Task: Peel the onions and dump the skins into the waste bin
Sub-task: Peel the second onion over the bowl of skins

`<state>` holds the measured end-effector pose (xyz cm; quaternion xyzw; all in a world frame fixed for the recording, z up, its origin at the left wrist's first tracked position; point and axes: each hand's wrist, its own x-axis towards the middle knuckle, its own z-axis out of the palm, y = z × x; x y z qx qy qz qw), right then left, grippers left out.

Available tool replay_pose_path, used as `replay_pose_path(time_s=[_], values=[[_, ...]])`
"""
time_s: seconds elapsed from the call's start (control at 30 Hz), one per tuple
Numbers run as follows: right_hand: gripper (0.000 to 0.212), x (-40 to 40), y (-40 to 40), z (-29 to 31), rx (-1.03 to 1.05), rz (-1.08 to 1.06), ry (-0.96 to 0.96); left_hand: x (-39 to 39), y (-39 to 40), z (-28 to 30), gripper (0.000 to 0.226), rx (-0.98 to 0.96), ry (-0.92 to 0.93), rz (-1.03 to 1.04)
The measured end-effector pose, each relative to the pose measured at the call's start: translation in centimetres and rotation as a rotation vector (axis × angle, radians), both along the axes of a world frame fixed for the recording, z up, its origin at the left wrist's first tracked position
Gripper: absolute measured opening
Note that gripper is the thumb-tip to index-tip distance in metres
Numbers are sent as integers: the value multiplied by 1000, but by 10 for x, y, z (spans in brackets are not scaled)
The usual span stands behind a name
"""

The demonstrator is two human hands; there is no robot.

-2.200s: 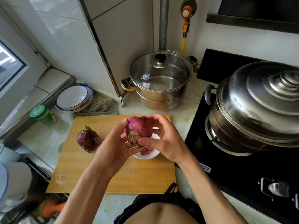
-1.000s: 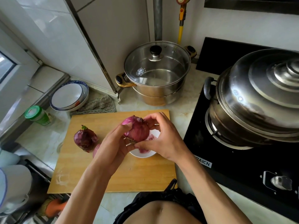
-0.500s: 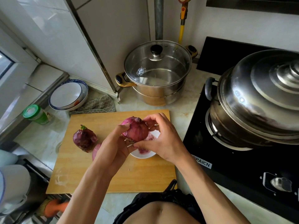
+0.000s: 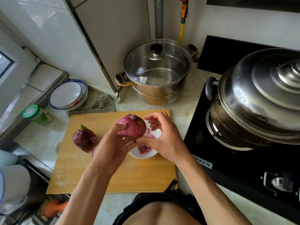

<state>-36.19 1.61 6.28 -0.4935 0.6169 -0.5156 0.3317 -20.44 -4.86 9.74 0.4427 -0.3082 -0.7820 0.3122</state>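
Note:
My left hand (image 4: 112,143) grips a red onion (image 4: 133,126) from below and the left, above the wooden cutting board (image 4: 81,168). My right hand (image 4: 164,140) is at the onion's right side, its thumb pinching at the onion's lower edge while the other fingers curl apart from it. Under the hands sits a small white bowl (image 4: 142,155) with purple skins (image 4: 144,148) in it. A second, darker unpeeled onion (image 4: 83,138) with a green sprout stands on the board's left part. No waste bin is in view.
A glass-lidded steel pot (image 4: 155,73) stands behind the board. A large steel pot (image 4: 259,98) sits on the black stove (image 4: 235,159) at right. Stacked bowls (image 4: 68,95), a cloth (image 4: 99,103) and a green-capped jar (image 4: 34,113) lie at left.
The onion has been turned in my hands, its root end now facing down. My right fingers have lifted off its top; the thumb stays at the lower edge.

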Motion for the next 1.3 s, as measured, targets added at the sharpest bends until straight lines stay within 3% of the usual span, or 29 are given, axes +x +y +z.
replay_pose_path(time_s=[0.17,0.4,0.63,0.87,1.1,1.3], values=[[71,-2,0,-4,68,78,-113,0,1,0,48,51,80,-8],[57,-1,-2,-6,33,27,-128,1,2,0,63,93,116,-13],[35,2,-2,-7,-26,-19,-77,2,3,1,53,56,73,-12],[49,-3,-4,-6,24,63,-218,3,6,2,62,66,82,-24],[49,-2,-4,-4,35,89,-247,4,7,2,62,64,76,-36],[29,1,-1,-7,9,95,-238,3,8,3,60,66,85,-17]])
